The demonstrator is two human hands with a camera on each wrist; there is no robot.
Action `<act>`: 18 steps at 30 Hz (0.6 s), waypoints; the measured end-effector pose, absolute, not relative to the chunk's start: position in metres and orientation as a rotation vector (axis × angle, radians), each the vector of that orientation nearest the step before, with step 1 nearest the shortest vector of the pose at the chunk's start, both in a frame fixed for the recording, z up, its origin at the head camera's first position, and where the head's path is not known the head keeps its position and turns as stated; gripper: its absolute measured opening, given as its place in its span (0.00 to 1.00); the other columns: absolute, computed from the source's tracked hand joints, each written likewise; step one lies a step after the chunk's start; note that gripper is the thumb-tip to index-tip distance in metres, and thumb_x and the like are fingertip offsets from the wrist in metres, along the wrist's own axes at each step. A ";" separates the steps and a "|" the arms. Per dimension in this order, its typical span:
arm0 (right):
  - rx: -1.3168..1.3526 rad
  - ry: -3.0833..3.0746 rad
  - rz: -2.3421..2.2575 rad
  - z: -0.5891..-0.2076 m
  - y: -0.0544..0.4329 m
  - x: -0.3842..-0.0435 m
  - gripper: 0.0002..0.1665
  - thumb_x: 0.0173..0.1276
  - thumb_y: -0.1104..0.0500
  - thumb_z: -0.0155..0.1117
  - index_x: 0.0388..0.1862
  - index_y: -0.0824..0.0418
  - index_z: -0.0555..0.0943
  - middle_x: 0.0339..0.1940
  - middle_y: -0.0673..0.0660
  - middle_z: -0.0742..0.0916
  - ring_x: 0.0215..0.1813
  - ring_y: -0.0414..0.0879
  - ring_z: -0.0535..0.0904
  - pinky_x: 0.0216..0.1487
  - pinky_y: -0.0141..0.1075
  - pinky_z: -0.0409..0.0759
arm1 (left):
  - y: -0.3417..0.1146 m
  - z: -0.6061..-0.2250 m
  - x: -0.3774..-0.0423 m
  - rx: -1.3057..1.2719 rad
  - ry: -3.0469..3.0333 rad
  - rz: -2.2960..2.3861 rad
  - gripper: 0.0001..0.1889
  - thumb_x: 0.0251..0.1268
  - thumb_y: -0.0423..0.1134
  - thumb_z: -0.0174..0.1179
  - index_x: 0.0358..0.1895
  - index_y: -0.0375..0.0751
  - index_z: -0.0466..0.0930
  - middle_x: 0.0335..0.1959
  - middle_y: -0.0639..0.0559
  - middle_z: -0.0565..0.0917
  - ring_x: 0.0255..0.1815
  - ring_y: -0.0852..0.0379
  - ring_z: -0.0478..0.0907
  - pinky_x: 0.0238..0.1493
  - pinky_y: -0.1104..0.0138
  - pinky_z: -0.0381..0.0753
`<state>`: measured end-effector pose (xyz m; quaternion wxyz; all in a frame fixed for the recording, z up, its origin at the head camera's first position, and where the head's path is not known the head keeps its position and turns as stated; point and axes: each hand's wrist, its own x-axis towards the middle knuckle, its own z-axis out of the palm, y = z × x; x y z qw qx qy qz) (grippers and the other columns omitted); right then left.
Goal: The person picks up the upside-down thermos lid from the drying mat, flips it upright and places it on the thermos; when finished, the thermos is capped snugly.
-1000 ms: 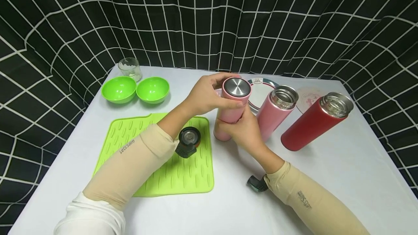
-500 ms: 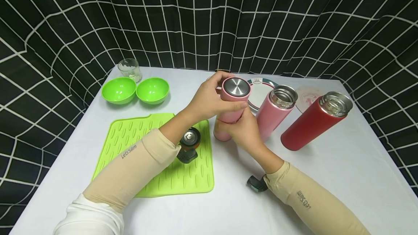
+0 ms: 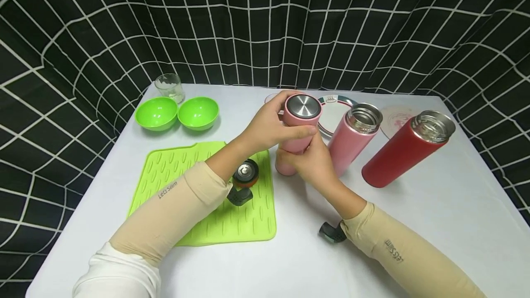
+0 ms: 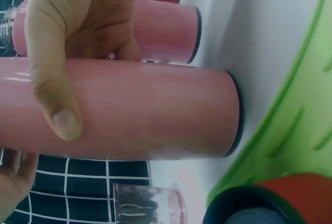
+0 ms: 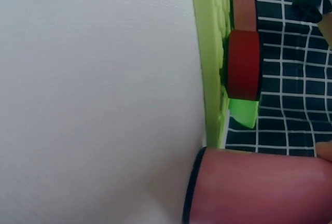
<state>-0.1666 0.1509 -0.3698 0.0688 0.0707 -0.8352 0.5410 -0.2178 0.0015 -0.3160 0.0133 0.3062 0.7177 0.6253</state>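
Observation:
A pink thermos bottle (image 3: 296,137) stands on the white table, topped by a lid with a shiny steel disc. My left hand (image 3: 267,121) grips it near the top, thumb across the front. Lower on the body, my right hand (image 3: 314,162) wraps round it; in the left wrist view that right thumb (image 4: 57,94) crosses the bottle. Just right of it stands a second pink thermos bottle (image 3: 352,144), uncapped, with a bare steel neck. A red thermos bottle (image 3: 401,155), also uncapped, stands farther right.
On the green drying mat (image 3: 256,220) lie a red lid (image 5: 244,63) and a pink lid (image 5: 245,9). Two green bowls (image 3: 157,114) and a glass (image 3: 169,87) stand back left. A plate (image 3: 333,116) and a clear dish (image 3: 391,121) lie behind the bottles.
My left hand has turned slightly round the bottle's top, its thumb farther right. The left forearm uncovers more of the red lid. The head view has shifted a little.

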 end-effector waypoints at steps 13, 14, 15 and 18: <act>0.228 -2.653 1.510 -0.371 0.157 -0.136 0.58 0.59 0.52 0.75 0.75 0.64 0.48 0.70 0.64 0.65 0.69 0.59 0.65 0.64 0.55 0.68 | -0.054 -0.307 -0.199 0.706 2.620 1.340 0.65 0.42 0.61 0.77 0.77 0.50 0.37 0.68 0.52 0.63 0.69 0.57 0.59 0.66 0.58 0.65; 0.229 -2.662 1.503 -0.370 0.159 -0.129 0.57 0.59 0.53 0.75 0.75 0.64 0.47 0.71 0.64 0.64 0.69 0.60 0.65 0.64 0.55 0.68 | -0.066 -0.306 -0.195 0.692 2.668 1.260 0.65 0.41 0.63 0.76 0.77 0.51 0.39 0.69 0.53 0.63 0.70 0.56 0.58 0.65 0.57 0.65; 0.232 -2.675 1.496 -0.369 0.162 -0.122 0.57 0.60 0.53 0.74 0.75 0.65 0.47 0.71 0.64 0.64 0.69 0.61 0.64 0.65 0.55 0.68 | -0.079 -0.306 -0.192 0.686 2.712 1.178 0.64 0.40 0.65 0.75 0.77 0.51 0.41 0.69 0.52 0.63 0.69 0.55 0.58 0.65 0.56 0.65; 0.248 -2.716 1.518 -0.368 0.168 -0.102 0.55 0.62 0.53 0.73 0.74 0.67 0.47 0.70 0.66 0.64 0.69 0.62 0.63 0.66 0.54 0.66 | -0.118 -0.307 -0.181 0.666 2.823 0.903 0.61 0.38 0.71 0.72 0.76 0.49 0.52 0.67 0.52 0.66 0.68 0.53 0.59 0.65 0.53 0.65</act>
